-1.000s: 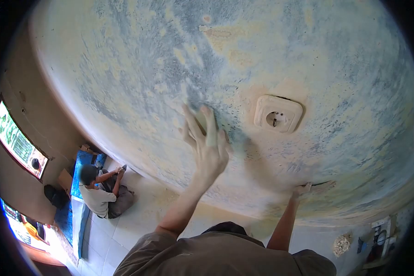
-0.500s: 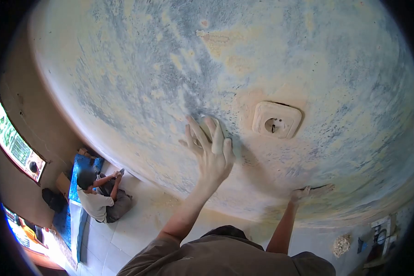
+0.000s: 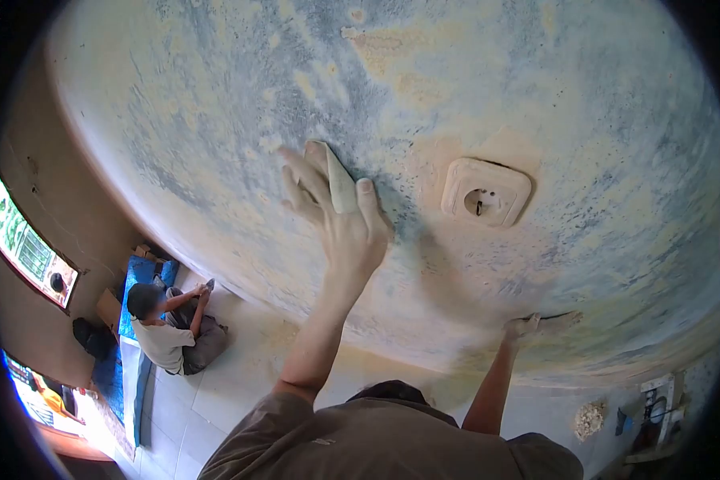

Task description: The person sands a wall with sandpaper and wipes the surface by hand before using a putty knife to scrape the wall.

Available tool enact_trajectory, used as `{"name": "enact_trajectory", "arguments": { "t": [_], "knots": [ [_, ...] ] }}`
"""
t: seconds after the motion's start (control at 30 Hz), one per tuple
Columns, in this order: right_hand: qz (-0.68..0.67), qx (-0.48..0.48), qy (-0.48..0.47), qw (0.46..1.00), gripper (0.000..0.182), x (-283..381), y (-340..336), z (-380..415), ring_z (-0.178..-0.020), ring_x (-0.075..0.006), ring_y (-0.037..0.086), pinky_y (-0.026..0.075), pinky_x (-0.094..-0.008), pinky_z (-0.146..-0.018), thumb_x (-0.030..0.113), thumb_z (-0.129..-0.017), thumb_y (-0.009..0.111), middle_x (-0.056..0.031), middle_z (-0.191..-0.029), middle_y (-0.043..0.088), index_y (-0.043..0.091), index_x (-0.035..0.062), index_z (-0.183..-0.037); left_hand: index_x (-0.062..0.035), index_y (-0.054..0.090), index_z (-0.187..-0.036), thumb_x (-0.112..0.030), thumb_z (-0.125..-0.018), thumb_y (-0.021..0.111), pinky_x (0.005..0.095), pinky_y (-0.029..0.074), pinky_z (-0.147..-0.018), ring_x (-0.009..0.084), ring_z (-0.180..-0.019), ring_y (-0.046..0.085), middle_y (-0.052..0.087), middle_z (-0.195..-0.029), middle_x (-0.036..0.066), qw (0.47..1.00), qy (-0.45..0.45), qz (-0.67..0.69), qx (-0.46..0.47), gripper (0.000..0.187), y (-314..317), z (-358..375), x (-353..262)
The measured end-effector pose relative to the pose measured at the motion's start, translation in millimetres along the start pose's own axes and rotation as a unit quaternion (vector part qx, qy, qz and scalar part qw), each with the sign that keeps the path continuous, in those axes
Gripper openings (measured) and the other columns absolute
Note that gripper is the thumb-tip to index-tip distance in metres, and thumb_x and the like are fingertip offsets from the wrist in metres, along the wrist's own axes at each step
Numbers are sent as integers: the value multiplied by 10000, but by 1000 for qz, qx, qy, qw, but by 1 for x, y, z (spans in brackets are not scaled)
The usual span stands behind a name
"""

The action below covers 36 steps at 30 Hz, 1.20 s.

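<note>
My left hand (image 3: 348, 232) presses against the blotchy grey-blue and yellowish wall (image 3: 472, 96), dusted pale. It holds a folded piece of sandpaper (image 3: 342, 182) pinned between its fingers, with the pale back showing; the other fingers are spread and slightly blurred. Lower on the wall, to the right, my right hand (image 3: 540, 322) lies flat with fingers stretched sideways and nothing visible in it. A dust-covered wall socket (image 3: 486, 193) sits to the right of my left hand.
At left, another person (image 3: 172, 332) sits on the tiled floor (image 3: 172, 408) beside a blue padded bench (image 3: 132, 364), hands together on a small object. A window (image 3: 30, 240) is behind. At lower right lie a pale crumbly pile (image 3: 590, 420) and a small blue item (image 3: 623, 422).
My left hand has slid up and slightly left along the wall with the sandpaper, which shows more now. My right hand stays at about the same place.
</note>
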State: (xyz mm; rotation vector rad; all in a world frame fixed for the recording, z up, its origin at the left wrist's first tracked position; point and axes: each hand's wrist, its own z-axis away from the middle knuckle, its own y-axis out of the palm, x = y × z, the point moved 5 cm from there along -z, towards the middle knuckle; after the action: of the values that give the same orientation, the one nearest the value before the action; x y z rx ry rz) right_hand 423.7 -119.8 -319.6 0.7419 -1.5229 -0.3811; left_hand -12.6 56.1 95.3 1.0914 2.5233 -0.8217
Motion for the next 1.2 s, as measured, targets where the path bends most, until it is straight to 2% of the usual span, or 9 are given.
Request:
{"name": "enact_trajectory", "arguments": {
  "t": [0.07, 0.23, 0.33, 0.53, 0.7, 0.83, 0.93, 1.03, 1.2],
  "knots": [
    [30, 47, -14, 998, 602, -76, -84, -51, -1089, -287, 468, 368, -403, -971, 472, -909, 445, -127, -1251, 501, 468, 8, -1291, 114, 229, -1445, -191, -960, 360, 575, 1, -1114, 530, -1397, -30, -40, -1520, 368, 999, -4, -6, 42, 588, 9, 23, 2],
    [-8, -2, -15, 1000, 612, 0, 2, -3, -1106, -293, 466, 360, -403, -987, 480, -900, 453, -134, -1259, 500, 472, 7, -1288, 103, 155, -1467, -221, -978, 316, 641, -52, -1081, 538, -1396, -52, -44, -1526, 357, 992, -3, -85, 90, 608, 31, 56, 11],
    [-9, -22, -15, 1000, 618, 17, 19, 10, -1116, -296, 464, 355, -403, -997, 485, -895, 458, -138, -1263, 499, 474, 7, -1287, 100, 251, -1448, -280, -959, 376, 719, -81, -1027, 553, -1390, -55, -22, -1519, 369, 1000, -3, -8, -9, 632, 19, 7, 17],
    [-1, -30, -17, 999, 630, 28, 34, 21, -1136, -304, 461, 345, -404, -1015, 494, -884, 468, -146, -1273, 497, 478, 7, -1283, 151, 252, -1411, -275, -967, 369, 723, -99, -1023, 558, -1388, -80, -36, -1514, 375, 997, 41, -15, 58, 626, 46, 56, 9],
    [7, -45, -16, 999, 631, 40, 42, 26, -1149, -304, 460, 339, -404, -1028, 496, -873, 485, -146, -1284, 496, 485, 10, -1275, 92, 37, -1478, -305, -999, 289, 685, -111, -1048, 535, -1395, -117, -88, -1517, 361, 993, 52, -55, 95, 670, 45, 62, 10],
    [-23, 51, -14, 998, 592, 10, -1, -9, -1132, -292, 476, 357, -403, -1006, 466, -895, 424, -150, -1273, 502, 488, 12, -1270, 75, 28, -1485, -318, -1001, 280, 676, -120, -1051, 529, -1396, -122, -88, -1532, 333, 997, 31, -50, 55, 673, 43, 45, 13],
    [-22, 56, 6, 998, 565, -24, -46, -51, -1105, -282, 488, 376, -404, -978, 457, -901, 398, -152, -1246, 509, 502, 20, -1243, 141, 241, -1423, -268, -973, 372, 671, -153, -1046, 539, -1390, -141, -17, -1510, 384, 998, 2, 36, -56, 622, 5, -17, 16],
    [-15, 32, 7, 999, 571, -15, -43, -37, -1107, -290, 481, 368, -400, -986, 452, -888, 428, -150, -1261, 499, 496, 18, -1253, 141, 223, -1430, -267, -964, 391, 663, -138, -1060, 542, -1391, -129, -12, -1508, 388, 998, 8, 45, -45, 642, -3, -24, 9],
    [1, -1, -14, 1000, 621, 25, 28, 20, -1143, -316, 463, 345, -398, -1019, 445, -870, 478, -158, -1311, 474, 466, 6, -1308, 116, 56, -1465, -300, -971, 336, 675, -109, -1060, 570, -1377, -105, -70, -1516, 366, 992, 70, -60, 89, 703, 72, 110, 30]
  ]
}}
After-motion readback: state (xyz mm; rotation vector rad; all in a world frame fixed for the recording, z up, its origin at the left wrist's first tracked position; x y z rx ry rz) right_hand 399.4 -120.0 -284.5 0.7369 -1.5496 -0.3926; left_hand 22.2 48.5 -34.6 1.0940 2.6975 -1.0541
